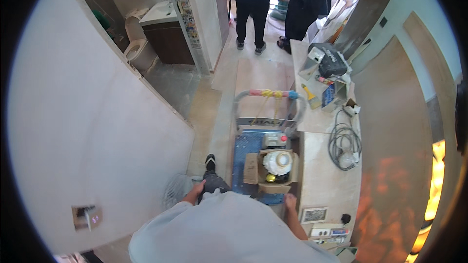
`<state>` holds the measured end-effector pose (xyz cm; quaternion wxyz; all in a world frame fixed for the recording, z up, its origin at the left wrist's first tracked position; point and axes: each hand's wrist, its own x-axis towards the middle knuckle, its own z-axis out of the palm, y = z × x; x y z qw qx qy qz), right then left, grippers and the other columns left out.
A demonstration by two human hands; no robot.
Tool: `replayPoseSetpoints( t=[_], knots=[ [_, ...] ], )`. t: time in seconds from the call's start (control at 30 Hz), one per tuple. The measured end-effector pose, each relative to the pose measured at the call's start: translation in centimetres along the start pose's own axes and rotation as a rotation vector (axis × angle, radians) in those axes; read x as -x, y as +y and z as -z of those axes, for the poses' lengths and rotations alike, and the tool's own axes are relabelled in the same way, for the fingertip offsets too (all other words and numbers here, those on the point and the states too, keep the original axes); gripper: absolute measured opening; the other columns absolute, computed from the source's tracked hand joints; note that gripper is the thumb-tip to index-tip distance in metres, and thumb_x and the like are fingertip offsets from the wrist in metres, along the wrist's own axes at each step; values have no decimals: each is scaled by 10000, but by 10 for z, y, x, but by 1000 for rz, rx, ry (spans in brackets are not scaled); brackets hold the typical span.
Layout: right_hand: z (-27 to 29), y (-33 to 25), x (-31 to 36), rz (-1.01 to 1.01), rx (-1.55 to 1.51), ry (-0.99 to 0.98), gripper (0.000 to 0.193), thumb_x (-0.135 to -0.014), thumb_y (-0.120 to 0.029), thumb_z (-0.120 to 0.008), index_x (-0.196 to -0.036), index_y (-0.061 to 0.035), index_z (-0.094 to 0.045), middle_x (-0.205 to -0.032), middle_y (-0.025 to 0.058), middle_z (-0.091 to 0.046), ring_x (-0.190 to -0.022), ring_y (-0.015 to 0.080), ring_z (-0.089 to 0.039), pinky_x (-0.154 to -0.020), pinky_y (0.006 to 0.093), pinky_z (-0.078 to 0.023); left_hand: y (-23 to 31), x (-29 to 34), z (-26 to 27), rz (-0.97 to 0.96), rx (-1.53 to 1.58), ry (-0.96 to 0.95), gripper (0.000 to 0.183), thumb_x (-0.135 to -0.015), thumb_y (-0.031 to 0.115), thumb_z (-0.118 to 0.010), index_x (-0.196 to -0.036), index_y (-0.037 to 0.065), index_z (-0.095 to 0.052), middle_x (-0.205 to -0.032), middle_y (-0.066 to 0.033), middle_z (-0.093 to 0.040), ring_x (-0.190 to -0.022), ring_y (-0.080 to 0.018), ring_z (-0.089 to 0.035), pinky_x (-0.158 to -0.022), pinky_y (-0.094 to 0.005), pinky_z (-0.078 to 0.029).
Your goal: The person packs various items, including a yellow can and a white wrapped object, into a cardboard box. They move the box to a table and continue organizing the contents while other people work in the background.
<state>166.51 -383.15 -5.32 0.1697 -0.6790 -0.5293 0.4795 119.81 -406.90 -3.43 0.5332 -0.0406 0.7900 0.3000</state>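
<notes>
My left hand (197, 190) hangs beside my dark trouser leg (213, 183); its fingers are mostly hidden. Curled closed at the near right corner of the trolley, my right hand (290, 201) shows nothing in it, close to the cardboard box (251, 169). The box stands with its flaps spread on a blue platform trolley (241, 148). Inside it sit a white wrapped bundle with a roll of tape (283, 159) on top and a yellow round object (270, 178). Behind the box is a grey container with a red cap (283, 139).
The trolley's handle (273, 93) has coloured wrapping. Along the right runs a worktop (317, 185) with a coiled cable (331, 143), a yellow brush (312, 96) and a black tool case (330, 61). A fan (178, 190) stands left. Two people (251, 9) stand ahead. A toilet (138, 44) shows through a doorway.
</notes>
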Motion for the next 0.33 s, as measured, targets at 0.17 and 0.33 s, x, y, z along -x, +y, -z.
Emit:
replayPoseSetpoints(
  t=[0.17, 0.33],
  knots=[
    [-77, -204, -26, 166, 30, 378, 256, -850, -149, -607, -1030, 33, -615, -968, 168, -644, -912, 261, -613, -837, 349, -460, 87, -94, 94, 63, -68, -2, 538, -871, 465, -548, -1083, -27, -603, -1036, -149, -607, -937, -221, -580, -785, -379, -461],
    [-151, -447, -60, 707, 187, 574, 326, -851, -137, -623, -1138, 8, -566, -1151, 146, -562, -1015, 285, -549, -926, 381, -410, 201, -173, 191, -1, -121, -267, 652, -876, 475, -550, -1354, 68, -374, -1281, -195, -495, -1153, -300, -507, -886, -500, -434]
  ],
)
